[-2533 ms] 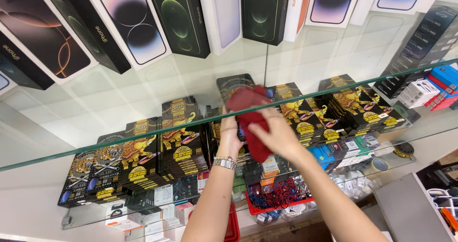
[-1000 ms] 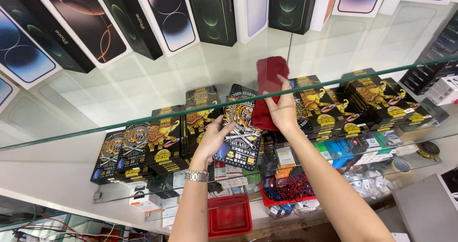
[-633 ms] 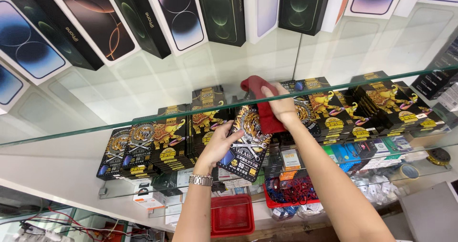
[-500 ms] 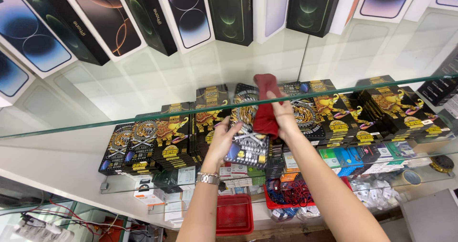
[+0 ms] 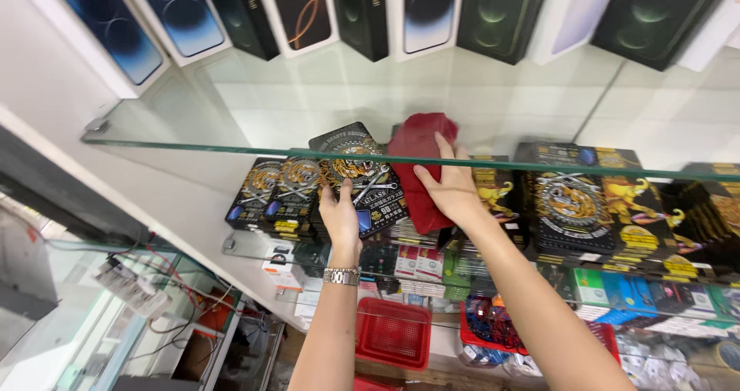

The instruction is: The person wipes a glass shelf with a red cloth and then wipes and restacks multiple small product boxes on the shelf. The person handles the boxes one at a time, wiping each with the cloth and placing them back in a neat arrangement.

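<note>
Red plastic baskets sit lowest and nearest, two of them: one square basket and a second filled with dark cables. Above them the left hand, a silver metal wristwatch on its wrist, is clamped on a flat black box printed with a gold tiger, thumb on its face; half a second ago that box lay lower, and it now stands tilted up against the glass shelf edge. The right hand has come down with the crumpled dark red cloth, fingers pressing it beside the box, so wiping seems under way. Farthest, about nine phone boxes line the top shelf
</note>
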